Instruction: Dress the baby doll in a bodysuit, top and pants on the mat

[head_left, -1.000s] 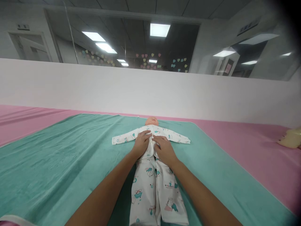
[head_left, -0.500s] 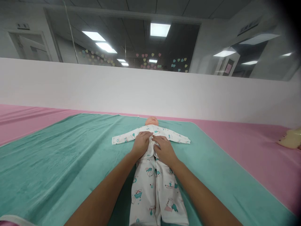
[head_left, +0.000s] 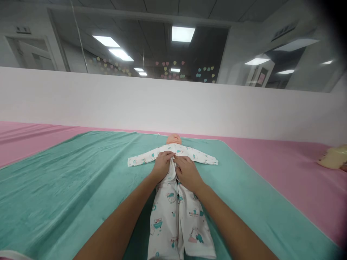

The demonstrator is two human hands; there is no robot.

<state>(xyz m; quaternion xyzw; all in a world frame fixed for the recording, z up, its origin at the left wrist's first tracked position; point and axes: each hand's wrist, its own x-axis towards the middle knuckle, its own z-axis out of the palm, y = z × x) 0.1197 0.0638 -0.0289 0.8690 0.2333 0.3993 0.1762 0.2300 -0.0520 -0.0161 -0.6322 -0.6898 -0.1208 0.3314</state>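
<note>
A baby doll (head_left: 174, 138) lies on its back, head toward the wall, in a white long-sleeved baby top (head_left: 202, 157) with a teal print. Both sleeves spread out sideways. My left hand (head_left: 163, 163) is closed on the front of the top, fingertips at its middle edge. Beside it, my right hand (head_left: 187, 170) grips the other side of the front, its fingers curled on the cloth. The two hands nearly meet at the fingertips, which partly hide the fabric. Below them, matching printed baby pants (head_left: 165, 213) stretch toward me.
A teal blanket (head_left: 81, 187) lies under the doll, over a pink sheet (head_left: 292, 173). Behind stands a low white wall (head_left: 162, 104) with glass (head_left: 151, 47) above it. A pale yellow object (head_left: 333, 157) sits at the far right, partly cut off.
The right hand's fingers have shifted slightly and curled closer over the front of the top. The left hand stays in about the same place. The whole view has drifted a little.
</note>
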